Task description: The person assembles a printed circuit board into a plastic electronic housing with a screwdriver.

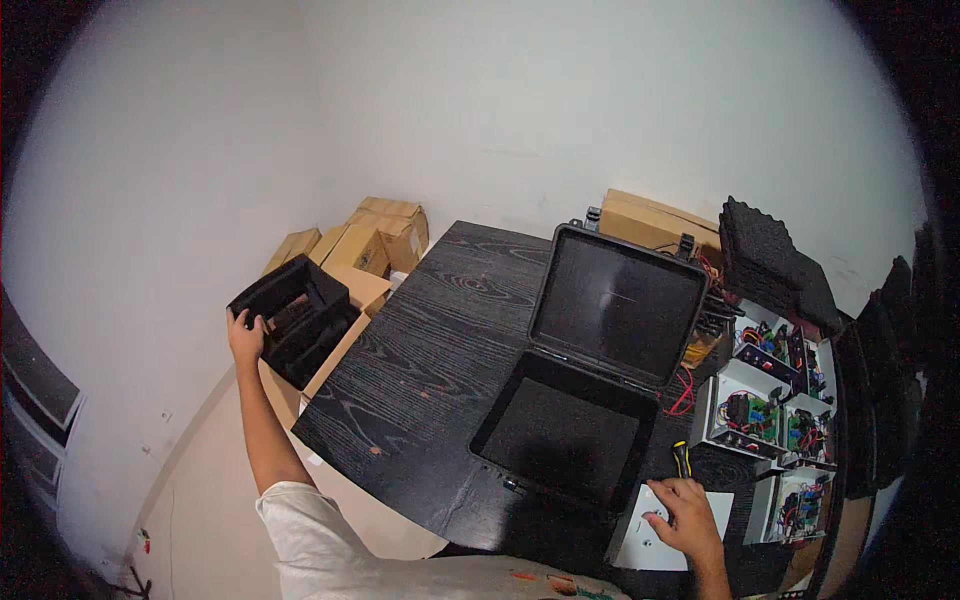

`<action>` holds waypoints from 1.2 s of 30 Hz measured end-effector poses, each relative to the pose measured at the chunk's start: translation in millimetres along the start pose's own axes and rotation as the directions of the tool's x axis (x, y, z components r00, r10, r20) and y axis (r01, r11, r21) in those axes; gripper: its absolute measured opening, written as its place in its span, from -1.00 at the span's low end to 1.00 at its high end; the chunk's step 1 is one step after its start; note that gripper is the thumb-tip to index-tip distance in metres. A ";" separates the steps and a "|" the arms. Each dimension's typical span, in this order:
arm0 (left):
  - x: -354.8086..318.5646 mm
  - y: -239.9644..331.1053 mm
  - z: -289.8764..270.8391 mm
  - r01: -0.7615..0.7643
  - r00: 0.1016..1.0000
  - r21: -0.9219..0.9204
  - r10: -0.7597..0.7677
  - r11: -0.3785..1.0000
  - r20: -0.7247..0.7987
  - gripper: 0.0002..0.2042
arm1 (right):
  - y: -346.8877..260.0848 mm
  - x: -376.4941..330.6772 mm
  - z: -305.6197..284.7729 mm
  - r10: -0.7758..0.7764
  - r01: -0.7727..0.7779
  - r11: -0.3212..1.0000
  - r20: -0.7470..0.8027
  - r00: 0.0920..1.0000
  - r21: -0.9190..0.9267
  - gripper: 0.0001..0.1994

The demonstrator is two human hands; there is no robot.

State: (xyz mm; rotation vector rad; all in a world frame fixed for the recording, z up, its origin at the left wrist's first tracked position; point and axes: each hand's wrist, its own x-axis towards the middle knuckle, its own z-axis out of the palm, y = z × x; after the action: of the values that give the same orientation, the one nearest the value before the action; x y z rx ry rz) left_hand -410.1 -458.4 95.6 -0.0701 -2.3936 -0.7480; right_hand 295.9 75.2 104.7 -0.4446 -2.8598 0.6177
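Note:
My left hand (246, 337) reaches far out to the left and grips the edge of a black foam insert (290, 285), a frame with a rectangular opening. The foam is above an open cardboard box (340, 350) beside the table. My right hand (690, 518) is over a white panel (645, 545) with small holes, its thumb and fingers apart and nothing visible in them. Whether it touches the panel I cannot tell. Just beyond its fingers lies a yellow and black screwdriver (682, 458). An open black hard case (570, 425) stands in mid-table, its lid (615, 305) raised.
Several white metal housings with circuit boards and wires (745, 405) line the right side of the black wood-grain table (400, 370). Black egg-crate foam (765, 250) and a cardboard box (650, 218) stand at the back right. More cardboard boxes (385, 225) are stacked beyond the table's left edge.

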 end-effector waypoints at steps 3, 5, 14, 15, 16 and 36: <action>-4.2 5.6 -4.6 -0.013 0.999 0.040 0.011 0.999 0.032 -0.43 | -2.7 -0.5 -0.7 0.002 -0.002 1.000 0.000 1.000 -0.014 -0.42; -5.5 4.0 -12.4 -0.043 0.999 0.136 0.038 0.990 0.038 -0.41 | -0.6 0.1 2.1 0.003 -0.003 1.000 0.018 1.000 -0.003 -0.42; -62.9 162.7 -1.9 -0.407 0.909 -0.154 0.384 0.900 -0.161 -0.61 | -11.5 32.2 -27.6 -0.060 0.062 0.997 -0.038 0.997 0.046 -0.43; -82.2 205.6 -6.0 -0.509 0.860 -0.213 0.487 0.834 -0.152 -0.65 | -12.1 40.4 -29.2 -0.110 0.113 0.993 -0.090 0.990 0.028 -0.46; -101.1 239.6 -5.7 -0.589 0.807 -0.265 0.577 0.764 -0.130 -0.68 | -16.1 50.9 -31.2 -0.149 0.153 0.988 -0.122 0.981 0.020 -0.50; -299.3 416.7 30.3 -0.290 0.064 -0.882 0.927 0.371 0.369 -0.62 | -34.1 185.7 33.2 0.255 -0.221 0.965 0.298 0.920 -0.143 -0.36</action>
State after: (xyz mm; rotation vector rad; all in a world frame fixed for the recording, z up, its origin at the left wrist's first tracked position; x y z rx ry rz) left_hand -92.3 -54.8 109.8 -2.3275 -2.2316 -1.0827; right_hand 105.2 93.7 110.5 -0.7887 -3.1807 0.6263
